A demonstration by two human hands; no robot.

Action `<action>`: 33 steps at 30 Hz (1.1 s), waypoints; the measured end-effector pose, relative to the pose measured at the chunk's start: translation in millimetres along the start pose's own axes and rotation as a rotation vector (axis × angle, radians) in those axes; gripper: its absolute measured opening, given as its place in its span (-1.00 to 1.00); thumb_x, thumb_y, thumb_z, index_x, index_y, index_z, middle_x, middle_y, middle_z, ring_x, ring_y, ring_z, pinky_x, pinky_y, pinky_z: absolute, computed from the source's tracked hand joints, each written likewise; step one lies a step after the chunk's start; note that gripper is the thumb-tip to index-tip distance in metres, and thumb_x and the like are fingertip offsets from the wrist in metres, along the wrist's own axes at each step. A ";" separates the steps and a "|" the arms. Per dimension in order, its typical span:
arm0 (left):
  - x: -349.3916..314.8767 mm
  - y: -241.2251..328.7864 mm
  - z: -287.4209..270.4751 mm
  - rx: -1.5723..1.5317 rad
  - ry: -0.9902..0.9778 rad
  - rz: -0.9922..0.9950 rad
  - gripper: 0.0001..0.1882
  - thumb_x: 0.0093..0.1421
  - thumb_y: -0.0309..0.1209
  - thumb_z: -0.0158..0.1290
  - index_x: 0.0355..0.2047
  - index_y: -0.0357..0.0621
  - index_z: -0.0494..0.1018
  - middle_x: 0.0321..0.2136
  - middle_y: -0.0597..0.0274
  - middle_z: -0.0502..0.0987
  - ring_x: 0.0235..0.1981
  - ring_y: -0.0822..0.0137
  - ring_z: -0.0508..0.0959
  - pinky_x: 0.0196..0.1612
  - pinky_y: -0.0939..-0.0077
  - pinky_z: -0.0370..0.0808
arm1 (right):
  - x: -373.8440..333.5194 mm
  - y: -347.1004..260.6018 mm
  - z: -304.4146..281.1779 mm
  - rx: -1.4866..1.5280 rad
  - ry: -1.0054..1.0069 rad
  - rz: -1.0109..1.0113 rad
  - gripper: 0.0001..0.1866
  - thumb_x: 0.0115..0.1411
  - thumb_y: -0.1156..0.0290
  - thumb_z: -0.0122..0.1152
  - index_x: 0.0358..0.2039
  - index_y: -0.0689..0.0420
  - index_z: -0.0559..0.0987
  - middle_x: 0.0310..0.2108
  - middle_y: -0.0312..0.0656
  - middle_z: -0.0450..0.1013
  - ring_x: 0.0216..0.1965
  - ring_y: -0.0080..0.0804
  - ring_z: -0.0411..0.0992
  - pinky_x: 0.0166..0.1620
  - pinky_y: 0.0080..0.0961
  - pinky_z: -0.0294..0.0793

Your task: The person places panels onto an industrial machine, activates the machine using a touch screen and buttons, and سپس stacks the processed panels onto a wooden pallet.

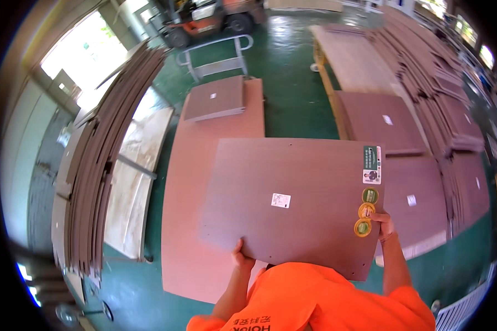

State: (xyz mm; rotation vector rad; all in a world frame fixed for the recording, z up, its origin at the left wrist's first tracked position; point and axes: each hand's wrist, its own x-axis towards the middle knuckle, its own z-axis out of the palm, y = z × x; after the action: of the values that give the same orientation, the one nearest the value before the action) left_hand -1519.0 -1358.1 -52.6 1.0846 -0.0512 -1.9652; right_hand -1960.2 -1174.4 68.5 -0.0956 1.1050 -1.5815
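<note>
A large flat brown panel [243, 176] is held up in front of me, above a pinkish-brown board. It carries a white label [280, 201] at its middle. A green-and-white sticker [371, 165] and several round stickers run down its right side. My left hand [241, 255] grips the near edge, left of centre, thumb on top. My right hand [383, 225] is closed on the right edge beside the round stickers, its thumb over the face. The fingers beneath the panel are hidden.
The pinkish board [185, 182] lies under a smaller panel stack [215, 100], before a metal cart handle [218, 67]. Panels [85, 193] lean upright at left. At right, a bench [359, 60] and stacked panels [378, 118] stand. A forklift [210, 19] is at the back.
</note>
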 end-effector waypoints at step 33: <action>346.8 168.1 276.2 0.053 0.094 0.439 -0.34 -0.02 -0.11 -0.02 0.10 -0.15 0.33 0.03 0.12 0.40 0.08 0.08 0.37 0.09 0.04 0.35 | 543.3 -84.0 385.8 -0.234 -0.144 0.218 -0.57 -0.09 0.52 0.26 -0.13 0.25 0.48 -0.31 -0.18 0.47 -0.28 -0.40 0.44 -0.22 -0.48 0.43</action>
State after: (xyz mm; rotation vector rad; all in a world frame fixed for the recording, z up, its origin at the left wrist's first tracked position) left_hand -1686.8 -1801.5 -44.5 1.0921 -0.2699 -1.5257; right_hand -1983.7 -1845.5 78.3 -0.2341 1.1424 -1.2299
